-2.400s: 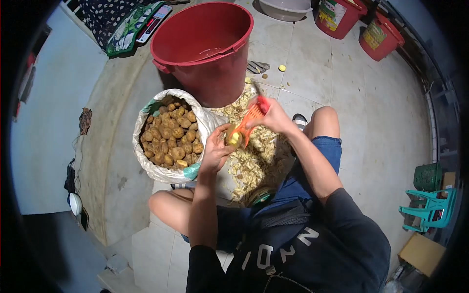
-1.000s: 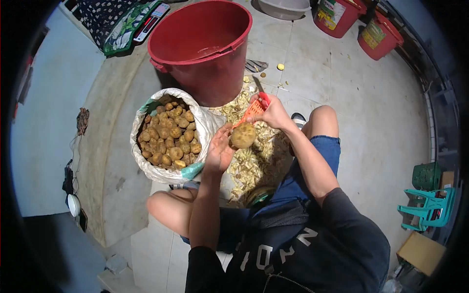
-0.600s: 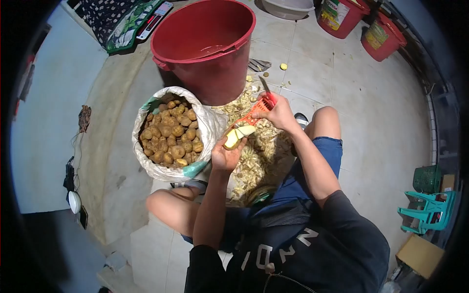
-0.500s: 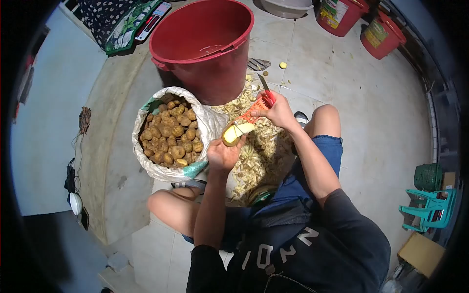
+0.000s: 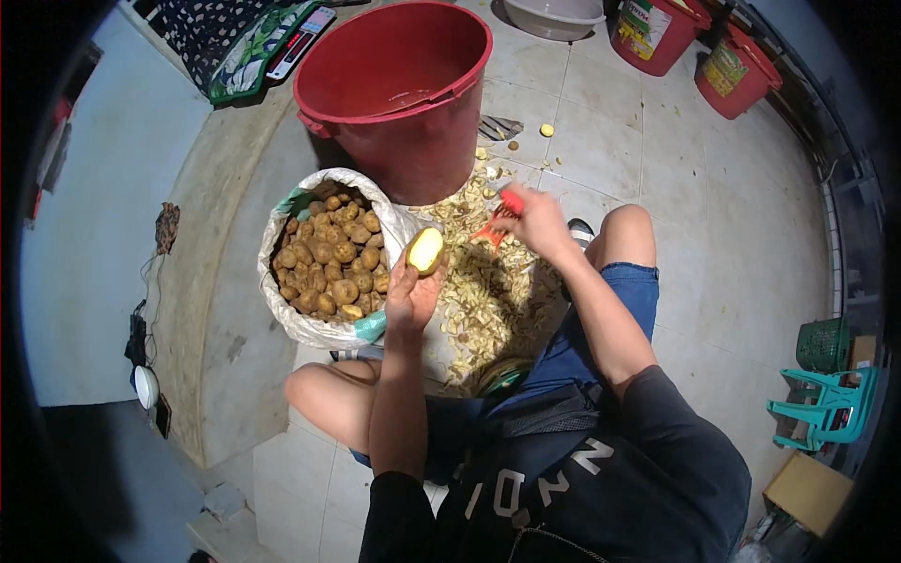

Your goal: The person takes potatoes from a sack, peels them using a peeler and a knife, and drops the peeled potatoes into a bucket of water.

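Observation:
My left hand (image 5: 413,293) holds a potato (image 5: 426,251) whose upper face is bare and pale yellow, with brown skin at its edge. To the right, my right hand (image 5: 540,225) is closed round an orange-red peeler (image 5: 493,230), held apart from the potato and slightly blurred. Beneath both hands, potato peelings (image 5: 493,305) cover the floor. At the left stands an open white sack (image 5: 289,328) filled with brown unpeeled potatoes (image 5: 328,258). Behind the sack and peelings is a large red tub (image 5: 413,150); some liquid or wet residue shows at its bottom.
A pale basin (image 5: 554,19) and two smaller red buckets (image 5: 652,42) (image 5: 732,75) stand at the back. A digital scale (image 5: 300,42) lies at upper left. Teal plastic stools (image 5: 826,403) and a cardboard box (image 5: 809,493) are at the right.
The peeler has moved away from the potato, and its blade-like end has swung. The long slice lying across the potato is gone, and the potato is tilted more upright in my left hand.

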Demonstrator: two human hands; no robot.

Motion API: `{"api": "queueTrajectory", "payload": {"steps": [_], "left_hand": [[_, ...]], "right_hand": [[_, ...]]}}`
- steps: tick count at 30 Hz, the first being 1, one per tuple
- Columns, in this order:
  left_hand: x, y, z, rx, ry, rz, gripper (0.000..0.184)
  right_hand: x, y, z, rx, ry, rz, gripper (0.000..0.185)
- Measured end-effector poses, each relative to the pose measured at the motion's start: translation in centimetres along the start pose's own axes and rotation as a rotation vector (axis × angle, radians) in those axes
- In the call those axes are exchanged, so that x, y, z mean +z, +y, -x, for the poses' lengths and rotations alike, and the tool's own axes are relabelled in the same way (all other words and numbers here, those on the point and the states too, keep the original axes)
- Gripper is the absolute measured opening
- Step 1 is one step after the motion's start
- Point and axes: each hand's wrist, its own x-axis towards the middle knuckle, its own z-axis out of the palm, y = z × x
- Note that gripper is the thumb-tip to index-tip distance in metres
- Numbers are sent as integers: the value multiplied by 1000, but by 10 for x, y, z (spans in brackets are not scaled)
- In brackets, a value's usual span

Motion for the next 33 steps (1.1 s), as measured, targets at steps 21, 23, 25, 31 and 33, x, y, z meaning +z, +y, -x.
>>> {"api": "queueTrajectory", "payload": {"steps": [21,23,25,31,33], "left_hand": [[19,10,-1,67,31,-180,73],[14,10,-2,51,46,-273,75],[7,3,-4,38,18,-318,73],[13,-3,1,-83,-45,-323,77],[18,1,7,-115,-91,-218,79]], "right_hand": [[24,9,-11,105,-158,-782,42],[17,2,-12,55,-177,-871,43],[9,-21,-8,-62,-173,-810,47],[9,-23,-11,-42,-148,-737,46],[6,-1,-24,94,-130,-711,43]]}}
